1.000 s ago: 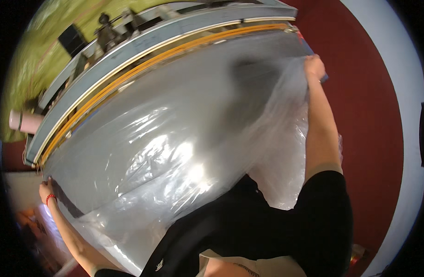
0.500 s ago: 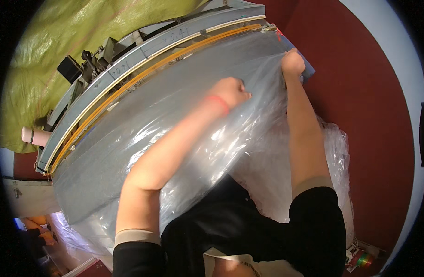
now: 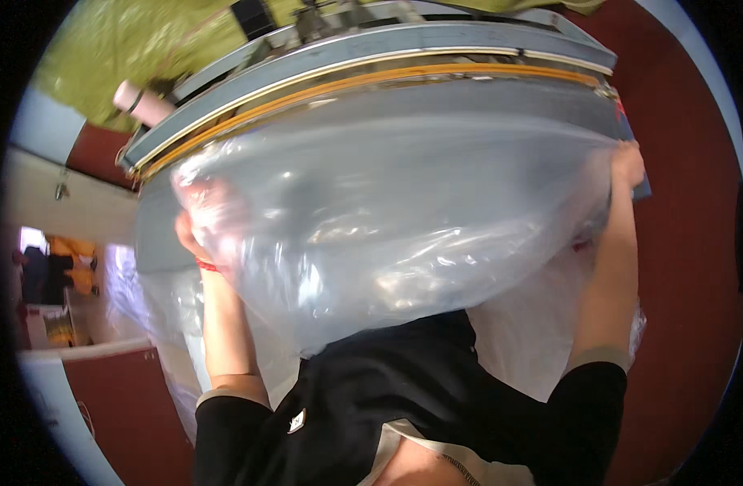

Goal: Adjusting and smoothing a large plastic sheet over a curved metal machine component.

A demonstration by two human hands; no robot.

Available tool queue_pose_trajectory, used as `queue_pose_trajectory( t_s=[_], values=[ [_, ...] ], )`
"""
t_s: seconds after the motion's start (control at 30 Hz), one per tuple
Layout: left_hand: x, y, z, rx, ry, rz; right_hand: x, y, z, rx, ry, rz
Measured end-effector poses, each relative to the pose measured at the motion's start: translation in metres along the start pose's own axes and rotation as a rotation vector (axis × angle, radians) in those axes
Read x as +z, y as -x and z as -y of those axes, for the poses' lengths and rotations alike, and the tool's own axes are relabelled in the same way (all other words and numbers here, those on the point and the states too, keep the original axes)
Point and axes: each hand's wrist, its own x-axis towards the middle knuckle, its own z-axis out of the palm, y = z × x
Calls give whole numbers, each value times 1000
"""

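Note:
A large clear plastic film [image 3: 420, 202] is stretched between my two hands, over a grey work surface [image 3: 165, 219]. My right hand [image 3: 628, 166] is closed on the film's right end, close to the surface's far right corner. At the left end, my left hand [image 3: 200, 231] holds the film; part of it shows pink and blurred through the plastic. A red band [image 3: 207, 265] circles my left wrist. The film's near edge sags toward my black shirt.
Beyond the surface runs a long blue-grey machine bar [image 3: 387, 40] with an orange strip [image 3: 371, 78]. A pink bottle [image 3: 142, 103] lies at its left end. Green sheeting [image 3: 128, 49] is behind. More clear plastic [image 3: 525, 324] hangs near my right arm. A dark red wall or floor [image 3: 687, 267] borders the right.
My left hand has swung from the middle far to the left, and the film is now spread wide between both hands. The view has shifted, with the machine bar appearing more level.

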Motion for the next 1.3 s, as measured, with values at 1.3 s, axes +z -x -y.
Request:
queue_pose_trajectory(
  t_s=[1.3],
  values=[
    [-187, 6, -84, 196, -2152, -679, -34, -98, -76, 145, -1138, 200]
  ],
)
